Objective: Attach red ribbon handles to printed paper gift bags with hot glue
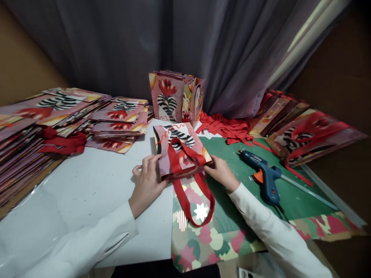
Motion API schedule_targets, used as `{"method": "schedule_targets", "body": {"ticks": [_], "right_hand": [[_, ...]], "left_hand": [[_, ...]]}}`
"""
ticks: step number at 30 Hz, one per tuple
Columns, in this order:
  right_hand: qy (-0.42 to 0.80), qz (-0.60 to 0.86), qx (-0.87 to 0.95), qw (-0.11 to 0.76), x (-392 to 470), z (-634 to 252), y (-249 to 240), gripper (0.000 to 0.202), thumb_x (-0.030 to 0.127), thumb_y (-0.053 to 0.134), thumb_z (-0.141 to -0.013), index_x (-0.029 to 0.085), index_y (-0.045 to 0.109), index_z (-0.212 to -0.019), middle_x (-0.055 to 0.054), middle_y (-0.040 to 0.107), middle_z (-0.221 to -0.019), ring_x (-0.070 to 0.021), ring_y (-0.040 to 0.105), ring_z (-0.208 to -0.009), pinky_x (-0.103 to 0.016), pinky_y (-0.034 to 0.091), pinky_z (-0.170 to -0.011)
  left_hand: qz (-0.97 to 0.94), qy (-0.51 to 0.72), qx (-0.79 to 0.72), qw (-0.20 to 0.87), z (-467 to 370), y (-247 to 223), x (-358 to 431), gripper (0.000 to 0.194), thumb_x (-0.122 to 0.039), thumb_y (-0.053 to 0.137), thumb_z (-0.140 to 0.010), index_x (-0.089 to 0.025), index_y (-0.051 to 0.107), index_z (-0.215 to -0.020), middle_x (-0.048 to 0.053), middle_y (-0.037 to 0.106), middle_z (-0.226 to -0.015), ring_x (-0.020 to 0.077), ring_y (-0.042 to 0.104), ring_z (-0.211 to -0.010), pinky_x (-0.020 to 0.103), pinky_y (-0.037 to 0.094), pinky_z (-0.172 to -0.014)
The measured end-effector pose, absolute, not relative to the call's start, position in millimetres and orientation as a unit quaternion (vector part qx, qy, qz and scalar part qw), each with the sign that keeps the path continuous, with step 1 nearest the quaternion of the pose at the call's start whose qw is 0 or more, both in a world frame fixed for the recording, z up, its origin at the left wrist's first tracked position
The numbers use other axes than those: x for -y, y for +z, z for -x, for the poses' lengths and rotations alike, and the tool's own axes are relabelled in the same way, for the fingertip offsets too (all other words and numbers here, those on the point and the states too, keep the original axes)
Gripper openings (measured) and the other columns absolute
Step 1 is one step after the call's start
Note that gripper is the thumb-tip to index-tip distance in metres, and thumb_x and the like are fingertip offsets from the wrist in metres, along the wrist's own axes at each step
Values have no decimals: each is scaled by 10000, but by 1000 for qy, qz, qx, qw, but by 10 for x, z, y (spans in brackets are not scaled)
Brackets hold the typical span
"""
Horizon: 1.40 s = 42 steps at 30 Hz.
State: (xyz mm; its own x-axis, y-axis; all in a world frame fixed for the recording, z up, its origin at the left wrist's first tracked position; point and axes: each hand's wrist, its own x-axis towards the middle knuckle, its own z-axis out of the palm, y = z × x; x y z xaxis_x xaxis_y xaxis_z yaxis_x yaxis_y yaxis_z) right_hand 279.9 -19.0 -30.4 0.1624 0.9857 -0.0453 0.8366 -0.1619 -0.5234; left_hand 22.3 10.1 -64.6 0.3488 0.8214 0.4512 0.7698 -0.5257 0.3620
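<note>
A pink paper gift bag [165, 160] with a zebra-striped heart and red flower print lies in the middle of the table, its mouth edge toward me. Two red ribbon handles [213, 200] are on it: one rests over the upper face, the other loops down onto patterned paper. My left hand [148, 181] grips the bag's near left corner, thumb at the lower edge and fingers along the side. At the near right corner, my right hand [222, 172] pinches the edge. Both palms' undersides are hidden.
A blue glue gun [265, 175] with a glue stick lies on the green mat [232, 208] at right. Red ribbons [226, 127] are heaped behind it. Flat bag stacks [118, 116] fill the left; an upright bag [168, 96] stands behind, finished-looking handled bags [307, 135] at far right.
</note>
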Motion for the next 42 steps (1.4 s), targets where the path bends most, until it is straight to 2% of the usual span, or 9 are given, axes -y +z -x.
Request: {"method": "schedule_targets", "body": {"ticks": [5, 12, 15, 17, 19, 23, 27, 32, 42], "right_hand": [[165, 780, 576, 177, 137, -2688, -396, 203, 324, 652, -813, 160, 600, -921, -116, 723, -934, -238, 670, -862, -266, 360, -636], [129, 817, 546, 135, 130, -2622, -424, 262, 352, 660, -842, 147, 582, -985, -170, 712, -1015, -285, 666, -923, -303, 358, -684], [126, 811, 555, 135, 346, -2617, -336, 261, 416, 622, -877, 166, 572, -932, -128, 708, -925, -264, 659, -860, -301, 368, -668], [128, 792, 578, 149, 561, -2578, -277, 253, 437, 543, -930, 190, 566, -880, -85, 687, -846, -237, 644, -799, -300, 394, -667], [128, 750, 627, 166, 768, -2498, -250, 194, 340, 479, -966, 195, 579, -885, -76, 675, -866, -228, 633, -826, -311, 443, -720], [109, 662, 718, 182, 1010, -2280, -316, 275, 147, 420, -947, 134, 606, -1149, -155, 644, -1206, -265, 595, -1102, -408, 494, -943], [73, 629, 751, 186, 1118, -2055, -409, 414, 118, 379, -948, 75, 551, -1322, -190, 492, -1467, -304, 447, -1367, -530, 389, -1127], [105, 612, 755, 212, 1226, -1772, -501, 465, 158, 404, -950, 80, 507, -1397, -147, 512, -1465, -273, 465, -1370, -489, 419, -1140], [101, 622, 742, 229, 1146, -1559, -521, 471, 134, 395, -935, 25, 509, -1379, -205, 512, -1449, -311, 453, -1372, -533, 389, -1147]], "left_hand": [[-819, 292, -493, 26, -327, -673, -109, 589, -150, 564, -793, -152, 325, -1331, 185, 511, -1303, 322, 482, -1234, 462, 334, -942], [-809, 340, -478, -34, -279, -687, -3, 598, -236, 606, -835, -142, 271, -1321, 208, 496, -1232, 346, 493, -1184, 499, 381, -922], [-824, 388, -407, -77, -184, -582, 197, 437, -237, 592, -881, -162, 359, -1243, 141, 551, -1104, 289, 548, -1071, 454, 417, -908], [-896, 325, -301, -33, -158, -526, 326, 288, -175, 512, -916, -196, 448, -1196, 80, 614, -1065, 229, 581, -1040, 398, 430, -954], [-931, 248, -269, -9, -189, -529, 410, 338, -174, 452, -937, -171, 466, -1274, 101, 630, -1197, 234, 581, -1131, 378, 441, -993], [-932, 162, -322, 21, -343, -679, 460, 507, -211, 378, -959, -72, 339, -1444, 199, 526, -1404, 307, 529, -1276, 443, 461, -1024], [-916, 171, -337, 133, -400, -751, 453, 610, -160, 352, -925, -98, 199, -1512, 227, 454, -1463, 301, 451, -1369, 482, 449, -1070], [-844, 226, -412, 259, -347, -680, 408, 644, -118, 305, -916, -121, 66, -1514, 235, 566, -1301, 268, 595, -1224, 448, 530, -962], [-825, 196, -415, 329, -335, -615, 359, 593, -157, 320, -899, -89, 153, -1463, 281, 416, -1464, 283, 439, -1385, 499, 408, -1112]]}}
